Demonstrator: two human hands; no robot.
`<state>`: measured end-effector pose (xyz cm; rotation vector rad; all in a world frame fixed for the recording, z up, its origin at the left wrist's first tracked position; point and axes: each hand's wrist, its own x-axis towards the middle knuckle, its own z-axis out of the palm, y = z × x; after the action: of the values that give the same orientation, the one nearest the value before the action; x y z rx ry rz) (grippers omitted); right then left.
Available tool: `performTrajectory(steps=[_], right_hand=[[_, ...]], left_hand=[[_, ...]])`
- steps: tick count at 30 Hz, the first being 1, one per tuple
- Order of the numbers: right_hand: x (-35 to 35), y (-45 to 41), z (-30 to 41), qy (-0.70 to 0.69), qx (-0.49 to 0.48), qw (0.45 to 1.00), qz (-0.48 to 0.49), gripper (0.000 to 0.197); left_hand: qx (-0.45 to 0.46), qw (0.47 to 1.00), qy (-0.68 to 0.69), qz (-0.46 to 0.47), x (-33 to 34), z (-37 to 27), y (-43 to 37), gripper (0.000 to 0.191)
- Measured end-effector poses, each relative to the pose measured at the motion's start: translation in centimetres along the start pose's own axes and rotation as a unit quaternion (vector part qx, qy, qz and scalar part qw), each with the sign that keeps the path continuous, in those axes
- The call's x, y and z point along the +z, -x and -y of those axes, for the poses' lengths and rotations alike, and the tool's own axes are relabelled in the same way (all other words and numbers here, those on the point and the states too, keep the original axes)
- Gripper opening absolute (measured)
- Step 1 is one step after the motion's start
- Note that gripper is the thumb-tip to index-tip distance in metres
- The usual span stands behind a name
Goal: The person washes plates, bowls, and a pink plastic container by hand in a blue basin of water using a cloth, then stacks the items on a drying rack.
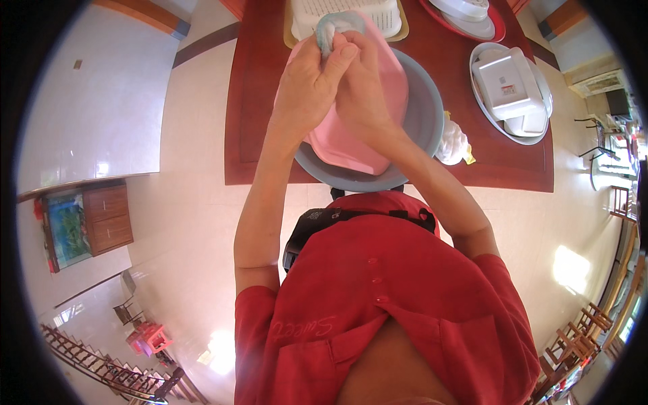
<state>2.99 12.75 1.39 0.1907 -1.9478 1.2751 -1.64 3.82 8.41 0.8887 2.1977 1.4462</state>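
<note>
My left hand (308, 86) and my right hand (362, 83) meet side by side near the top of the view, both closed on a bunched cloth (340, 24) with a light blue edge and white folds. Parts of the cloth are hidden by my fingers. Beneath my hands a pink plastic tub (349, 144) lies over a round grey-blue basin (428, 111). My wrists and forearms cover some of the tub, so I cannot tell whether my hands touch it.
The basin stands on a reddish-brown wooden table (258, 126). Behind it is a white slotted plastic basket (390, 20) on a tan tray. Right of the basin lies a crumpled white cloth (452, 142). Farther right, an oval basin (476, 76) holds white containers; a red tray (498, 30) holds white dishes.
</note>
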Motion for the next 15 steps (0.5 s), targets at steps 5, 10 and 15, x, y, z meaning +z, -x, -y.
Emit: performTrajectory(steps=[5,10,15], right_hand=[[1.3,-1.8,-3.8,0.089,-0.004,0.991,-0.099,0.061],[0.9,-1.0,-7.3,0.180,0.014,0.978,-0.108,0.061],[2.2,3.5,-10.7,0.203,0.148,0.965,-0.070,0.051]], left_hand=[[0.141,0.970,-0.171,-0.098,0.7,2.1,0.7,0.048],[0.151,0.982,-0.101,-0.056,0.8,1.2,1.1,0.054],[0.166,0.976,-0.123,-0.072,0.8,2.0,1.2,0.052]])
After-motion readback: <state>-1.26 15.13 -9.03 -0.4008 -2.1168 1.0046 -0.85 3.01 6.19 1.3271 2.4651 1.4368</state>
